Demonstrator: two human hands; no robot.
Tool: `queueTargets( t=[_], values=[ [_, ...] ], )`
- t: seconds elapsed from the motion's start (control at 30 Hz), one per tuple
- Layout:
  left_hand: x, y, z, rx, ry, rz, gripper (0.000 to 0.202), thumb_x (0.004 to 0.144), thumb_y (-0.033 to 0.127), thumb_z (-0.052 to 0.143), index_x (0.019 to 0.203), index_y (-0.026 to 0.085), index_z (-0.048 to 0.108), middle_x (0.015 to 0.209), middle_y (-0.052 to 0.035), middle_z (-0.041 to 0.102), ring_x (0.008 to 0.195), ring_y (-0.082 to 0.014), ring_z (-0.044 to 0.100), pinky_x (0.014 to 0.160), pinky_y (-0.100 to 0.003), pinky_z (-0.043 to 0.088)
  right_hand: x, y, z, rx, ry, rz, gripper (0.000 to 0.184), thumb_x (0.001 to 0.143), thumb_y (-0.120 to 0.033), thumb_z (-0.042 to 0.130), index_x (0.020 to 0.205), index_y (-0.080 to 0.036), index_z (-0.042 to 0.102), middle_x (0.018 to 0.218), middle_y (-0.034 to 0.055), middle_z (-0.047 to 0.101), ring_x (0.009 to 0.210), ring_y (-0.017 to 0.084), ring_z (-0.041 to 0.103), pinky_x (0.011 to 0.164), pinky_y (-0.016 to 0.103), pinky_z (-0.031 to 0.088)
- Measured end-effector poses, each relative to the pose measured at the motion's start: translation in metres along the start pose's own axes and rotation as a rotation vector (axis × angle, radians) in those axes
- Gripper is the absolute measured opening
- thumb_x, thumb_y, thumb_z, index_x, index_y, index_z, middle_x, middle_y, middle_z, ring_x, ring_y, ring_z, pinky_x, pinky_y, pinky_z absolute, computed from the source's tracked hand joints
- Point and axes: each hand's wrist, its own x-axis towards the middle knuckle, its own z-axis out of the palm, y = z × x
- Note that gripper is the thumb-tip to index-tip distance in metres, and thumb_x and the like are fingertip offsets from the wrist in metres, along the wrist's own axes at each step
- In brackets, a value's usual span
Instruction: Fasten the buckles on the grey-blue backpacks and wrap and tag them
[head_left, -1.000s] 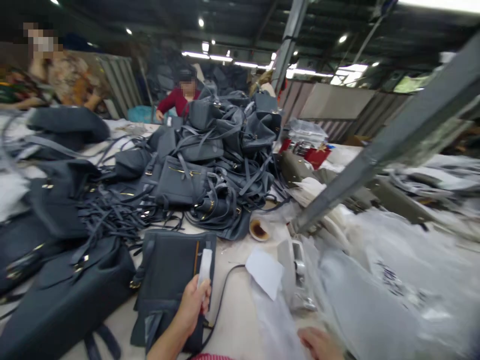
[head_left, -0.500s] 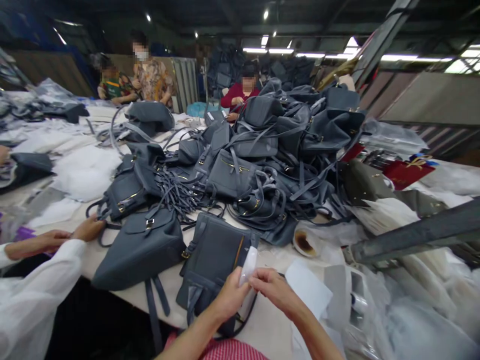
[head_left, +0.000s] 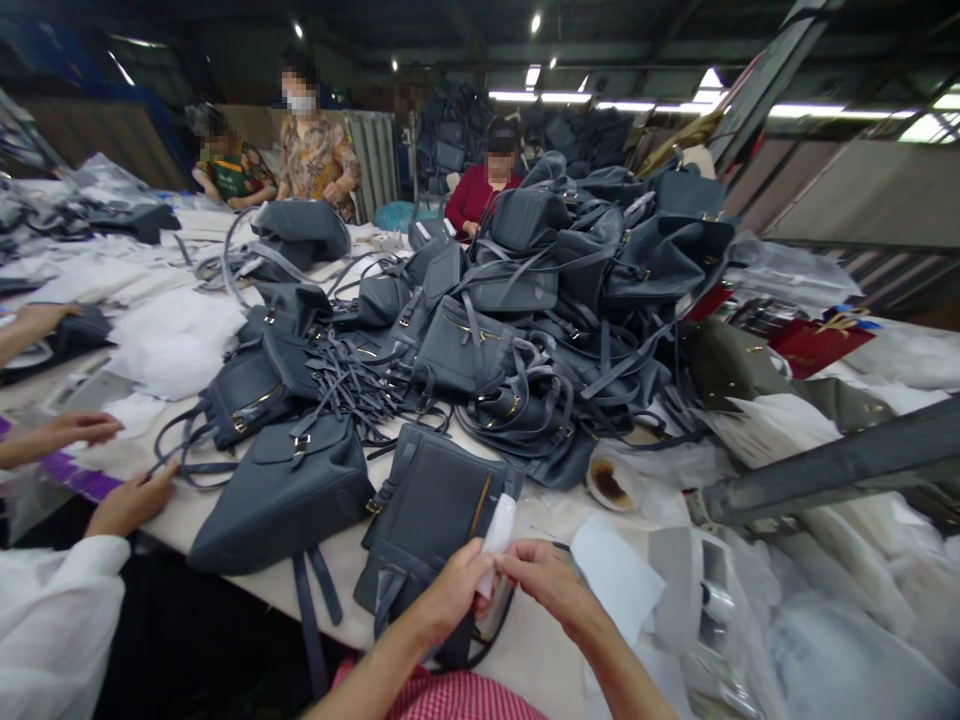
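Note:
My left hand (head_left: 459,588) is closed around the lower part of a white strip of thin, paper-like material (head_left: 501,525). My right hand (head_left: 541,575) pinches the strip's edge from the other side, its fingertips meeting my left thumb. Whether anything lies inside the strip is hidden. Under both hands lies a dark blue-grey leather backpack (head_left: 442,490) with a gold zipper running up its face. Its straps and lower end come toward the table's front edge. To its left a second blue-grey backpack (head_left: 289,490) with a gold buckle rests on its side, its strap ends hanging over the edge.
A large heap of similar bags (head_left: 525,290) fills the table beyond. At left, a co-worker's hand (head_left: 135,495) touches a strap. White sheets (head_left: 619,575), a tape dispenser (head_left: 709,590), a stained bowl (head_left: 609,480) and a slanting metal bar (head_left: 825,465) stand at right.
My hands stay at nearly the same spot on the white strip. At left, the co-worker's white-sleeved arm has drawn back down and left, and the other hand there has moved left and up.

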Motion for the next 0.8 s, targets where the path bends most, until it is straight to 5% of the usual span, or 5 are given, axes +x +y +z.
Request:
queueTargets(
  t=[0.2,0.3,0.43,0.63,0.8],
  values=[
    [-0.003,0.007,-0.002,0.051,0.019,0.001,0.036,0.085,0.054,0.051,0.085,0.019,0.052,0.059,0.0043,0.054,0.034,-0.0060,0.040,0.032,-0.017,0.028,-0.006,0.009,0.000,0.148,-0.087,0.092,0.025,0.059,-0.041,0.062,0.068,-0.018,0.060,0.048,-0.0076,0.044,0.045,0.008,0.032,0.045,0.023,0.016],
    [-0.006,0.007,-0.002,0.054,0.023,-0.004,0.041,0.086,0.055,0.051,0.096,0.016,0.058,0.056,0.0037,0.055,0.030,-0.0054,0.038,0.030,-0.016,0.025,-0.004,0.015,0.004,0.206,-0.065,0.091,0.031,0.053,-0.031,0.061,0.081,-0.017,0.063,0.048,-0.0099,0.043,0.045,0.008,0.033,0.045,0.022,0.018],
    [-0.010,0.004,0.003,0.017,0.031,-0.004,0.055,0.087,0.056,0.048,0.119,0.013,0.059,0.056,0.0031,0.055,0.030,-0.0053,0.037,0.030,-0.016,0.026,0.000,0.021,0.016,0.273,0.014,0.072,0.027,0.052,-0.028,0.062,0.077,-0.018,0.059,0.048,-0.0107,0.042,0.044,0.007,0.032,0.044,0.022,0.019],
    [-0.012,0.004,0.013,0.101,0.052,0.006,0.064,0.090,0.044,0.044,0.145,0.011,0.039,0.054,0.0040,0.053,0.030,-0.0061,0.038,0.029,-0.015,0.029,-0.001,0.026,0.034,0.398,0.111,0.068,0.040,0.054,-0.024,0.060,0.094,-0.018,0.061,0.055,-0.0091,0.051,0.039,0.005,0.027,0.041,0.021,0.014],
    [-0.014,0.002,0.011,0.172,0.158,-0.043,0.076,0.090,0.029,0.043,0.154,0.013,0.006,0.055,0.0044,0.057,0.031,-0.0076,0.042,0.030,-0.014,0.032,-0.001,0.028,0.038,0.594,-0.016,0.085,0.040,0.055,-0.022,0.061,0.095,-0.016,0.062,0.041,-0.0128,0.038,0.035,0.004,0.025,0.040,0.020,0.007]
  ],
)
